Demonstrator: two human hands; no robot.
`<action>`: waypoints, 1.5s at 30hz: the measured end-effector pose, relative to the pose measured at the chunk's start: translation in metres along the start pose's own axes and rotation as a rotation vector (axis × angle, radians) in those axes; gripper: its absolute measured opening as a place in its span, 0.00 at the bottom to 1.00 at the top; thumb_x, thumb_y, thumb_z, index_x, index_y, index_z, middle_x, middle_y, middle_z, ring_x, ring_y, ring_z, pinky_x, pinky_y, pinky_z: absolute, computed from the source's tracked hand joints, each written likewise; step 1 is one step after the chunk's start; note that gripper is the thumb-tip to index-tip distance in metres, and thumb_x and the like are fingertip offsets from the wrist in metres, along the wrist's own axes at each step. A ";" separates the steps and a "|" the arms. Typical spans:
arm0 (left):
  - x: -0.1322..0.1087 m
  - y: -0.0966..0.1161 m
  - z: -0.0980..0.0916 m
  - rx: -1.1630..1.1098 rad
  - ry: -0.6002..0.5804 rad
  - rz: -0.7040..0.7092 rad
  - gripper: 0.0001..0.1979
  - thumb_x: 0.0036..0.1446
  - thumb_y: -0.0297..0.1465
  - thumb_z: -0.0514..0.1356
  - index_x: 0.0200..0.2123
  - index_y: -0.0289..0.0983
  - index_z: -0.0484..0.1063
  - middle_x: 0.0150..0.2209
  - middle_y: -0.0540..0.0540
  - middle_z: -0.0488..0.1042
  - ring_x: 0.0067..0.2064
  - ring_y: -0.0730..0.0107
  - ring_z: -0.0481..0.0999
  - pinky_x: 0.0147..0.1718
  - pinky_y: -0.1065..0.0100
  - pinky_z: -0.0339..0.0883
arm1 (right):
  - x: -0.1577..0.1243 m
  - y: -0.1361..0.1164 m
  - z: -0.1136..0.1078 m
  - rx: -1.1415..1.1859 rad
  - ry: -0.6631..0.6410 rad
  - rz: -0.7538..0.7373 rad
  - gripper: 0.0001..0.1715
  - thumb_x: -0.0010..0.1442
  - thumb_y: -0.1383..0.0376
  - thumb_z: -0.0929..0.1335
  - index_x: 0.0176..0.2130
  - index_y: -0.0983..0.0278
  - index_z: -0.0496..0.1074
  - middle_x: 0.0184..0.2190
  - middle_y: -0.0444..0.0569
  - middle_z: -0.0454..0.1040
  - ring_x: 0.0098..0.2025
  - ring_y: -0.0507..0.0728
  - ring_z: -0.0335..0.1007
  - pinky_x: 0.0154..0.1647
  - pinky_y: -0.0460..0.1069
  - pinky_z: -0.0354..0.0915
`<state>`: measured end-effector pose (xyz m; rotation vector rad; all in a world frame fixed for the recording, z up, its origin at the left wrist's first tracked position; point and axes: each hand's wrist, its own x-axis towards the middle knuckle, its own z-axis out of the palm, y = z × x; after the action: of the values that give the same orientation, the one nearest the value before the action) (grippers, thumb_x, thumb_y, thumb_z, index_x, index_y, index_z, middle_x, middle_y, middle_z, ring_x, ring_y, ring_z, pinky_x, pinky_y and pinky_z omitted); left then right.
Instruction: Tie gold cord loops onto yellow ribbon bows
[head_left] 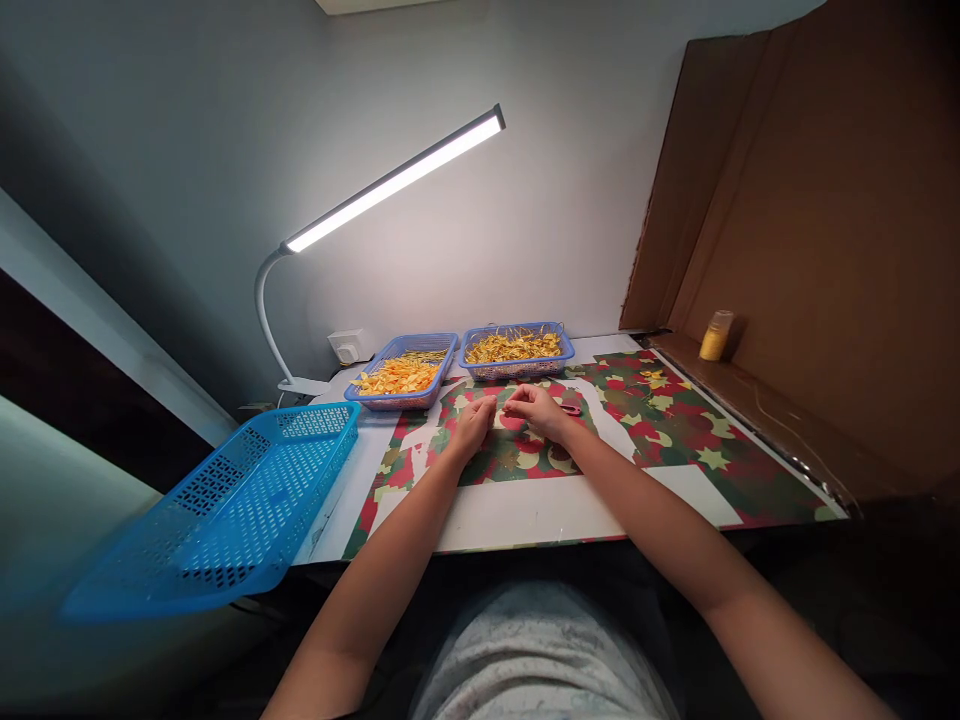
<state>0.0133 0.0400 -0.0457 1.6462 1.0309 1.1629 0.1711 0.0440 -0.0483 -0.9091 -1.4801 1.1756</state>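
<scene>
Over the patterned mat (645, 400), my left hand (474, 424) and my right hand (538, 410) face each other, a small gap apart. Both have their fingertips pinched together; whatever lies between them is too small to make out. Just right of my right hand, a small pink-edged tool (571, 409) lies on the mat, partly hidden. Beyond my hands stand two blue-violet baskets. The left basket (358, 400) holds many yellow-orange, ribbon-like pieces (401, 374). In the right basket (517, 370) is a tangle of shiny gold pieces (514, 347).
A large blue perforated basket (277, 520) sits at the table's left, jutting past its edge. Behind it rises a lit desk lamp (397, 182) beside a white box-shaped object (350, 347). On the right are a cardboard panel (817, 230) and a small yellow-filled bottle (716, 338).
</scene>
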 end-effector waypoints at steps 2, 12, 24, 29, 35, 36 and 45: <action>0.000 0.001 0.000 -0.011 0.009 -0.008 0.24 0.57 0.48 0.50 0.16 0.40 0.51 0.15 0.54 0.50 0.18 0.76 0.50 0.18 0.70 0.48 | 0.001 -0.001 -0.003 0.043 0.021 0.007 0.22 0.46 0.49 0.73 0.28 0.61 0.64 0.26 0.44 0.73 0.31 0.54 0.73 0.39 0.52 0.71; -0.001 0.004 -0.005 0.077 0.099 0.014 0.24 0.55 0.47 0.54 0.17 0.40 0.48 0.16 0.56 0.47 0.19 0.77 0.46 0.19 0.70 0.43 | 0.005 -0.012 -0.028 -0.086 0.105 -0.068 0.17 0.46 0.56 0.72 0.32 0.61 0.67 0.29 0.45 0.73 0.33 0.55 0.71 0.34 0.50 0.68; -0.005 0.013 -0.006 0.305 0.175 0.175 0.05 0.41 0.26 0.59 0.27 0.39 0.69 0.34 0.47 0.72 0.42 0.61 0.69 0.41 0.66 0.61 | -0.006 -0.028 -0.028 -0.410 0.092 -0.247 0.07 0.51 0.63 0.68 0.33 0.61 0.69 0.29 0.44 0.73 0.32 0.54 0.68 0.35 0.50 0.62; -0.005 0.013 -0.003 0.052 -0.090 0.124 0.08 0.52 0.33 0.57 0.32 0.38 0.76 0.37 0.46 0.77 0.43 0.61 0.72 0.45 0.65 0.62 | -0.011 -0.029 -0.015 -0.442 0.047 -0.305 0.04 0.52 0.64 0.68 0.32 0.61 0.70 0.30 0.44 0.73 0.34 0.54 0.68 0.38 0.50 0.62; 0.000 0.007 -0.001 -0.259 0.007 -0.039 0.18 0.50 0.45 0.61 0.20 0.36 0.69 0.20 0.51 0.65 0.24 0.75 0.61 0.25 0.72 0.57 | -0.012 -0.026 -0.007 -0.444 0.114 -0.323 0.03 0.53 0.64 0.67 0.30 0.61 0.68 0.30 0.45 0.73 0.34 0.54 0.67 0.37 0.50 0.62; 0.001 0.007 -0.001 -0.294 0.032 -0.048 0.19 0.49 0.46 0.61 0.22 0.36 0.70 0.21 0.51 0.66 0.23 0.77 0.60 0.24 0.72 0.56 | -0.013 -0.025 -0.006 -0.444 0.117 -0.324 0.03 0.53 0.64 0.67 0.30 0.61 0.68 0.30 0.45 0.73 0.34 0.54 0.67 0.36 0.49 0.62; 0.000 0.010 -0.004 -0.575 0.099 -0.249 0.21 0.37 0.41 0.71 0.34 0.34 0.78 0.32 0.46 0.76 0.20 0.85 0.56 0.18 0.77 0.48 | -0.018 -0.023 -0.001 -0.554 0.111 -0.382 0.03 0.52 0.69 0.67 0.28 0.60 0.67 0.28 0.43 0.71 0.33 0.55 0.63 0.35 0.49 0.59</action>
<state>0.0104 0.0377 -0.0359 0.9907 0.8292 1.2345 0.1766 0.0220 -0.0305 -0.9739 -1.8245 0.4316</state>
